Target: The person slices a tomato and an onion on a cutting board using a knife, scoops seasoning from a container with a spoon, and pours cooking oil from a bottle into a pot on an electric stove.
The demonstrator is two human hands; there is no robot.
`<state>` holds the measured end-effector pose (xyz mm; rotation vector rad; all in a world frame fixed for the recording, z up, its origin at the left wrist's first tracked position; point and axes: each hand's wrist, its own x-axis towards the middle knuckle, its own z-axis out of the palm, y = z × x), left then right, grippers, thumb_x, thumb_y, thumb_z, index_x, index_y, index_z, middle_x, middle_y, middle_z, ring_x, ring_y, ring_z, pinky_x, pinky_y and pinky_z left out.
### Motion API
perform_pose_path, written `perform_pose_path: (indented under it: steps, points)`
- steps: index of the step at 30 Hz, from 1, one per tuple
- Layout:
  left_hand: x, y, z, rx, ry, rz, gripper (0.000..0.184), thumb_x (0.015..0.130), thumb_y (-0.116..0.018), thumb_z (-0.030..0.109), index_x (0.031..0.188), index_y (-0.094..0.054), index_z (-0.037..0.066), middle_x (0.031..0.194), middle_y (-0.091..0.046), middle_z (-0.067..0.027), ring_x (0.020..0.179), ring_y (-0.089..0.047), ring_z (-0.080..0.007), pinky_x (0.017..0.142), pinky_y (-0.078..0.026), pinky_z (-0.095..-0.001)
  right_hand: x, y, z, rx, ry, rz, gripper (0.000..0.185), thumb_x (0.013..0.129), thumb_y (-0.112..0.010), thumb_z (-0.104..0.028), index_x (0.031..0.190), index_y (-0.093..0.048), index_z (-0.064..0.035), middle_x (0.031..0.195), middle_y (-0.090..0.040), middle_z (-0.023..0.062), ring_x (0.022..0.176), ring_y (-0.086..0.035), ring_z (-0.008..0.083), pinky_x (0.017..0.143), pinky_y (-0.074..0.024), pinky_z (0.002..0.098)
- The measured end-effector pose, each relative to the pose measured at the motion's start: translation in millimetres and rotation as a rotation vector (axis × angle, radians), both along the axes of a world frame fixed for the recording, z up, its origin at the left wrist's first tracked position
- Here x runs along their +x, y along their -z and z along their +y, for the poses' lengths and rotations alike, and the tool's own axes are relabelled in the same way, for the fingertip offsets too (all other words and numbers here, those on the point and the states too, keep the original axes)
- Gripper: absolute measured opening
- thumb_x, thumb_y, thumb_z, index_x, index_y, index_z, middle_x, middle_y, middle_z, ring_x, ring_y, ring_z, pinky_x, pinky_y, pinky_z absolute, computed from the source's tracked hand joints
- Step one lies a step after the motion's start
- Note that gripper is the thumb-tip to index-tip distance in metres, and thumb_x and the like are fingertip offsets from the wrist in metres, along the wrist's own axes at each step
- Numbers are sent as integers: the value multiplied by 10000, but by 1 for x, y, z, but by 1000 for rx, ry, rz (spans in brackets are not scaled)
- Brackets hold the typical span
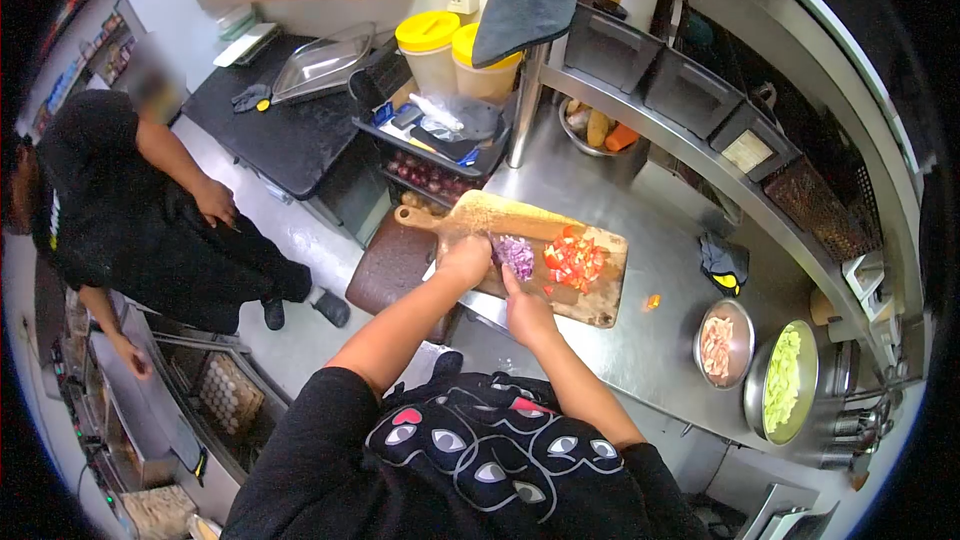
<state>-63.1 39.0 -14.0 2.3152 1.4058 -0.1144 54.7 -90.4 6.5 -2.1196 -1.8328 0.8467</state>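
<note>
A wooden board with a handle lies at the edge of the steel counter. On it are a pile of chopped purple onion and, to the right, a pile of diced red pieces. My left hand is closed at the onion's left side; what it holds, if anything, is hidden. My right hand is just below the onion, its index finger stretched toward the pile and the other fingers curled out of sight. No knife can be made out.
Two bowls, one with pink pieces, one with green pieces, stand at the right. A glove lies behind the board. A co-worker stands at the left. Vegetables fill a bowl under the shelf.
</note>
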Motion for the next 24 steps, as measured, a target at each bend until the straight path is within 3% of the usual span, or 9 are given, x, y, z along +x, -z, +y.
perform_pose_path:
  steps: [2, 5, 9, 12, 17, 24]
  points:
    - [-2, 13, 3, 29, -4, -37, 241, 788, -613, 185, 931, -663, -2, 980, -633, -221, 914, -628, -338, 804, -499, -431, 0, 5, 4, -2, 6, -6, 588, 859, -439, -112, 1413, -267, -210, 850, -604, 295, 722, -603, 434, 708, -471, 495]
    - [-6, 10, 4, 31, -53, -106, 261, 751, -678, 220, 888, -673, -2, 939, -642, -214, 898, -633, -332, 794, -500, -425, 16, 45, 1, 244, -39, 79, 589, 867, -452, -117, 1415, -264, -218, 840, -603, 299, 681, -611, 409, 674, -479, 481]
    - [-8, 11, 5, -6, -101, -229, 270, 698, -743, 244, 819, -686, 10, 882, -645, -218, 876, -638, -327, 779, -502, -418, 26, 3, 1, -59, 95, 222, 584, 882, -465, -143, 1418, -255, -242, 919, -607, 293, 780, -622, 396, 736, -484, 445]
    - [-6, -11, 0, 4, -98, -132, 221, 708, -735, 216, 809, -690, 25, 874, -642, -224, 866, -639, -331, 775, -503, -416, 25, 11, -3, 122, 14, 103, 581, 886, -461, -152, 1419, -252, -252, 887, -620, 270, 774, -621, 393, 725, -485, 455]
    - [-5, 1, 2, 2, -59, -143, 205, 742, -698, 200, 837, -686, 19, 899, -640, -227, 888, -635, -332, 777, -506, -417, 13, -22, -13, 25, -35, -12, 598, 865, -461, -135, 1416, -254, -245, 845, -620, 258, 733, -614, 402, 693, -480, 490]
    - [-3, 1, 3, -21, -63, -70, 210, 784, -643, 192, 876, -676, 7, 937, -640, -223, 906, -634, -330, 790, -508, -417, 7, -19, -13, 33, -70, -65, 594, 857, -446, -130, 1413, -250, -201, 819, -619, 254, 714, -607, 413, 686, -473, 507]
